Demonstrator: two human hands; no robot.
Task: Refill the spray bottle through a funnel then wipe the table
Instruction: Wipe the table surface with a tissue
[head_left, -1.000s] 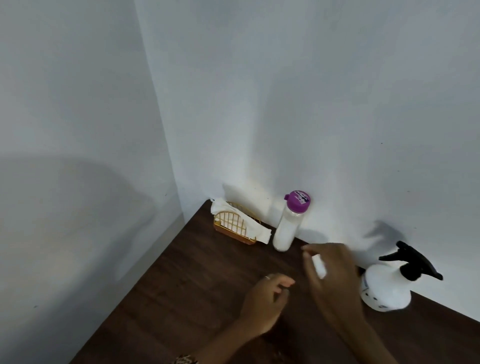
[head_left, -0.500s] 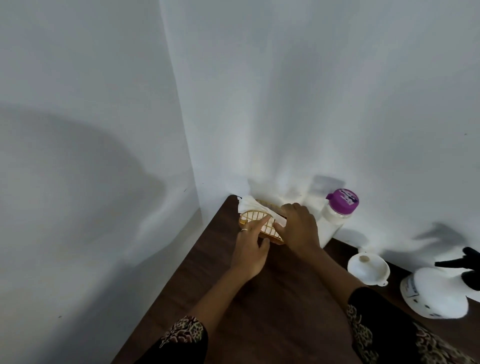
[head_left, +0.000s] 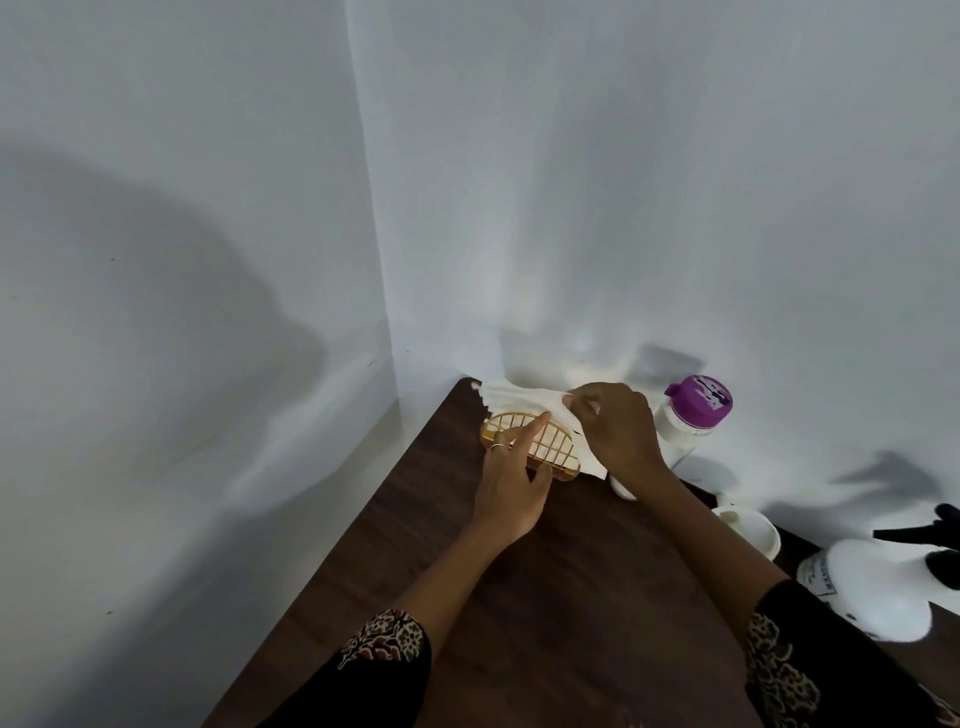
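A gold wire napkin holder (head_left: 540, 452) stands at the table's far corner with white paper napkins (head_left: 519, 399) in it. My left hand (head_left: 511, 483) rests straight fingers against the holder's front grid. My right hand (head_left: 615, 431) pinches the top edge of a napkin, which is partly raised out of the holder. The white funnel (head_left: 753, 530) lies on the table to the right, partly behind my right forearm. The white spray bottle (head_left: 878, 587) with its black trigger head (head_left: 930, 540) stands at the right edge.
A white bottle with a purple cap (head_left: 693, 415) stands against the back wall, right of the holder. The dark wooden table (head_left: 519, 623) sits in a corner between two white walls. Its left edge runs diagonally, with a gap down to the left wall.
Both hands moved from the table's middle to the napkin holder. The right hand let go of the funnel, which now lies on the table, and has pinched a napkin and drawn it up.
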